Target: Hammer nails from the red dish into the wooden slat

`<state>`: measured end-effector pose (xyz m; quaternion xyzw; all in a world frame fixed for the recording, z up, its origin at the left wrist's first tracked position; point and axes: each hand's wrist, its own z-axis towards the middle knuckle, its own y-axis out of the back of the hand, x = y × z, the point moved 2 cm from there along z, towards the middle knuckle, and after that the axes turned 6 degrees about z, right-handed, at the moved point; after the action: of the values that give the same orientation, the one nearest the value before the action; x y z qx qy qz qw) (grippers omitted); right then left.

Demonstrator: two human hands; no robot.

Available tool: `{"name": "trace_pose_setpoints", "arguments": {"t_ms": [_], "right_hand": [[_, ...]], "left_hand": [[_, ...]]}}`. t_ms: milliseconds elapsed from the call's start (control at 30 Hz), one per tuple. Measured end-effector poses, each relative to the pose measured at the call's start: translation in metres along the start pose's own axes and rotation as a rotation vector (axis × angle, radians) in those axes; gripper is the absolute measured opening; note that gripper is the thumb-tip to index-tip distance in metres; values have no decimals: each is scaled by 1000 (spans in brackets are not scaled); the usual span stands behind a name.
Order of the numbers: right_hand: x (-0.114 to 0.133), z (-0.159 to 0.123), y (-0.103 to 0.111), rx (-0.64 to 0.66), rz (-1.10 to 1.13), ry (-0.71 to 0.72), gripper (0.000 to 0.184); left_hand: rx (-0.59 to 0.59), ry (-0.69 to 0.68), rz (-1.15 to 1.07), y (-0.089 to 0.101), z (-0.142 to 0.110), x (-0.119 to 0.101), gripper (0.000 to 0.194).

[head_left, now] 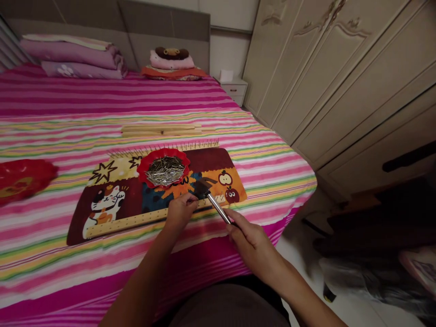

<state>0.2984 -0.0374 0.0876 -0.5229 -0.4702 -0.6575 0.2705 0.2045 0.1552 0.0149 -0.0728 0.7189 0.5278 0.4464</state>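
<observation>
My right hand (252, 243) is closed around the handle of a hammer (218, 208), which has a dark head and a shiny metal shaft. Its head hangs just above the near wooden strip (131, 221), close to my left fingertips. My left hand (181, 210) is closed in a pinch at that strip; whatever sits between the fingers is too small to make out. Rows of small holes or dots run along the strip, which lies across a patterned mat (131, 200). Behind my hands, a red scalloped bowl (142, 160) holds many loose nails (166, 170).
Nails stand upright in another strip (200, 146) along the mat's far edge. Beyond it lie several bare wooden strips (161, 131). A red dish (27, 177) rests at left on the striped bed (272, 163). Wardrobes (316, 68) line the right side.
</observation>
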Motion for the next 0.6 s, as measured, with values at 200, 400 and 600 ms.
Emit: {"name": "trace_pose_setpoints", "arguments": {"t_ms": [200,400,600], "right_hand": [[-3,5,-4,42,-27,-22,37],[-11,-18,6,-24,105,-144,45],[-27,-31,20,-109,114,-177,45]], "left_hand": [[-29,-31,34,-2,1,0,6],[21,2,45,4,0,-4,9],[-205,-20,227,51,32,-1,22]]}}
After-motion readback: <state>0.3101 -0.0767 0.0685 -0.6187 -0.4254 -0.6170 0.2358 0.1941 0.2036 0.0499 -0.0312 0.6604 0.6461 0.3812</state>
